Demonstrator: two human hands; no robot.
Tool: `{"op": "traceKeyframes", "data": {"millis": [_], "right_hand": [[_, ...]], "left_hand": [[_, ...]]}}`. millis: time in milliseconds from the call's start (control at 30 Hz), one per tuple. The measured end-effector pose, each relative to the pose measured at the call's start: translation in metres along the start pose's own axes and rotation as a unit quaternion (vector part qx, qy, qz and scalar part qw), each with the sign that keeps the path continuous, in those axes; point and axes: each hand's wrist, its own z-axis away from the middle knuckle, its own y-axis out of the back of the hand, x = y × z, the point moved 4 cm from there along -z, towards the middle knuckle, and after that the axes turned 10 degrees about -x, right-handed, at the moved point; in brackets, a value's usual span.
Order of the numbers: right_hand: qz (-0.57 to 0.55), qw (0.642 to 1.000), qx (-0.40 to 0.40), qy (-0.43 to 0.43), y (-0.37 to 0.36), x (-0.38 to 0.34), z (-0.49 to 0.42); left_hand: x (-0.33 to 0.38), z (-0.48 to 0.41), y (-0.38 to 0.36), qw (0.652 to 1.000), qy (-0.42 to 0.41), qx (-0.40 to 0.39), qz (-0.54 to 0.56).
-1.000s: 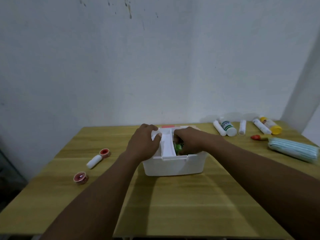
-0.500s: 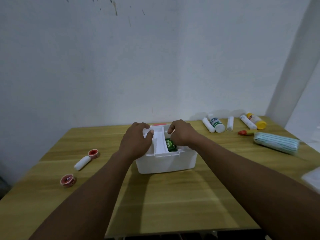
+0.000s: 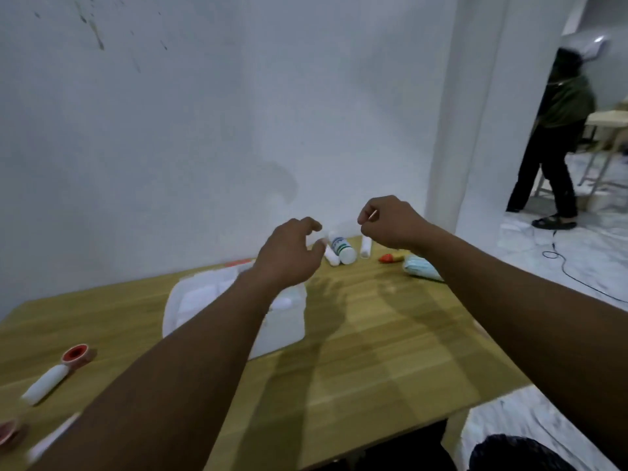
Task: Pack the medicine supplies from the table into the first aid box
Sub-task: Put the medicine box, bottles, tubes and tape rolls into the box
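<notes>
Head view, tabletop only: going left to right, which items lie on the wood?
white roll → red-centred tape ring → first aid box → green-labelled white bottle → small white tube → red-tipped item → pale blue striped pack

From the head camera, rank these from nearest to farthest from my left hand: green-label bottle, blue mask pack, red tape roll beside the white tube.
From the left hand:
1. Green-label bottle, just right of it.
2. Blue mask pack, farther right.
3. Red tape roll, far left, near table edge.
</notes>
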Motion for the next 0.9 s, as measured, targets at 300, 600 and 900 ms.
{"op": "traceKeyframes", "data": {"millis": [300, 600, 900], "right_hand": [[0.212, 0.964, -0.075, -0.145, 0.016, 0.16, -0.004], [0.179, 0.979, -0.047, -0.082, 0.036, 0.155, -0.008], [0.141, 0.986, -0.067, 0.06, 0.034, 0.003, -0.004]], "left_hand": [[0.065, -0.059, -0.13, 0.98, 0.001, -0.197, 0.015], [0.058, -0.075, -0.127, 0.973, 0.025, -0.228, -0.007], [0.01, -0.022, 0.021, 0.998, 0.024, -0.035, -0.055]]}}
